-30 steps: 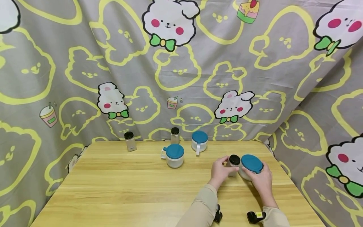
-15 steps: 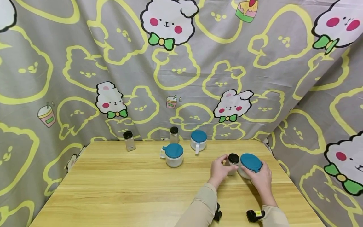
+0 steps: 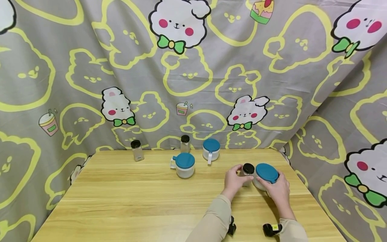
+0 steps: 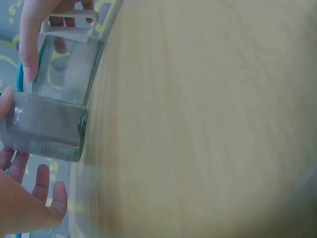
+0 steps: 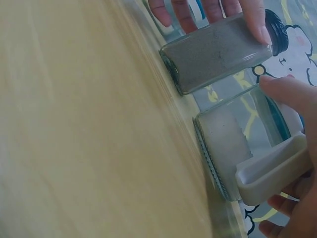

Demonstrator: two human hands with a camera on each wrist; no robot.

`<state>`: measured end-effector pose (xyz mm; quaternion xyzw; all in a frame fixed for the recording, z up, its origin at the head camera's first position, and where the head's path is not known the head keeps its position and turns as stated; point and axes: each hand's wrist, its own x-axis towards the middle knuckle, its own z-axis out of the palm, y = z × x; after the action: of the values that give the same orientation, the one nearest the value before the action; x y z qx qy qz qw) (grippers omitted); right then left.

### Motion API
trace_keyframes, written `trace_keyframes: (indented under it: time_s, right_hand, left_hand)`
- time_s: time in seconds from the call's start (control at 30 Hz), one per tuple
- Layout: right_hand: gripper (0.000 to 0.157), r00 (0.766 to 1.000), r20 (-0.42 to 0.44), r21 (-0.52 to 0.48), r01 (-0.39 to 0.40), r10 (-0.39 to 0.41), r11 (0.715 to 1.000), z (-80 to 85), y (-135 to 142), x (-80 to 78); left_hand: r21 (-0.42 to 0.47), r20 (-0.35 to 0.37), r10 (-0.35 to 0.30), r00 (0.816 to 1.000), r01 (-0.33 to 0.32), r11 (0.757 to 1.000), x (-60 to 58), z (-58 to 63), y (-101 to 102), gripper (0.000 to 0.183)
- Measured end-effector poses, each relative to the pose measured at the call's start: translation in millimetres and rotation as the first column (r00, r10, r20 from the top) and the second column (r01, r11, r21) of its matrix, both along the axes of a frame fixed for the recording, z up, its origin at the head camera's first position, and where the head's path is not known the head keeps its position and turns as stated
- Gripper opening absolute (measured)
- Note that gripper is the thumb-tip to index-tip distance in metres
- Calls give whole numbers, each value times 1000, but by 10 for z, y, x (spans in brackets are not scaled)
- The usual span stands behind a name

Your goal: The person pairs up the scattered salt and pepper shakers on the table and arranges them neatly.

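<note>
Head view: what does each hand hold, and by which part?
The left hand grips the black-capped spice bottle around its glass body. The right hand grips the blue-lidded jar around its side.

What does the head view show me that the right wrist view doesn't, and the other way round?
Only the head view shows the whole wooden table, two more blue-lidded glass jars and two more black-capped spice bottles at the back. Only the right wrist view shows grey powder filling the held bottle and the white handle on the held jar. Both show the left hand gripping the black-capped glass spice bottle and the right hand holding the blue-lidded glass jar beside it.
</note>
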<state>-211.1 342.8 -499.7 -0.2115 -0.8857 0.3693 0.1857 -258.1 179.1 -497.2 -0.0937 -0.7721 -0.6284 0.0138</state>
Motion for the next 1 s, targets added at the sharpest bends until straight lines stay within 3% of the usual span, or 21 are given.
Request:
trace_keyframes:
  time_s: [0.37,1.0]
  right_hand:
    - [103,1000,1,4,1,-1,1000,21,1,1]
    - [93,999,-41,22,-31,32,999,162,-3,52]
  left_hand:
    - [23,42,8,999,-9,1000,15,76,2,61]
    - [105,6,11,1000,-11,994,36,203,-180,47]
